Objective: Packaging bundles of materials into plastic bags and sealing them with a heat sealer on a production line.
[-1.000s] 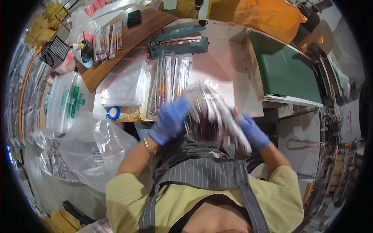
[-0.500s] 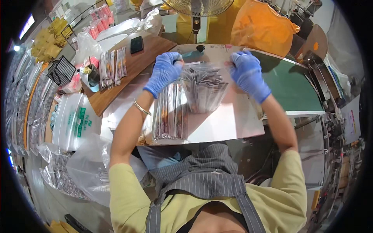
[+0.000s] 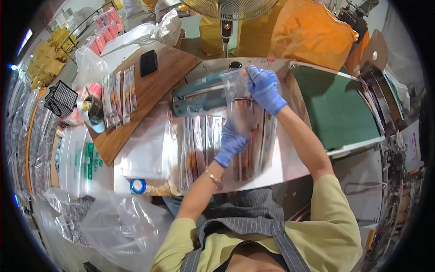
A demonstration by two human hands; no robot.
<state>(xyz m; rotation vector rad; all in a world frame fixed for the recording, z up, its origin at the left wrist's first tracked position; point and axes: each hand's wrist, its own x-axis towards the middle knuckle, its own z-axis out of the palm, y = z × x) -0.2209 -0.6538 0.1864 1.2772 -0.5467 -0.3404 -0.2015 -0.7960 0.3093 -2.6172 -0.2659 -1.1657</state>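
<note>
Apron, grey pinstriped cloth (image 3: 244, 222): nearest. Left hand, in a ribbed blue glove (image 3: 232, 144): against the near-left side of a clear plastic bag of slim, upright printed packets (image 3: 253, 161); finger closure blurred, cannot tell. Bag: over the white tabletop (image 3: 290, 158), right of a similar clear-wrapped packet bundle (image 3: 198, 145). Stack of flat translucent plastic bags (image 3: 147, 149): farther left. Right hand, likewise blue-gloved (image 3: 267, 90): fingers pinched tight on the bag's loose top. Elongated grey-green device (image 3: 183, 106): beyond the bundle. Round-caged standing fan (image 3: 226, 7): farthest.
</note>
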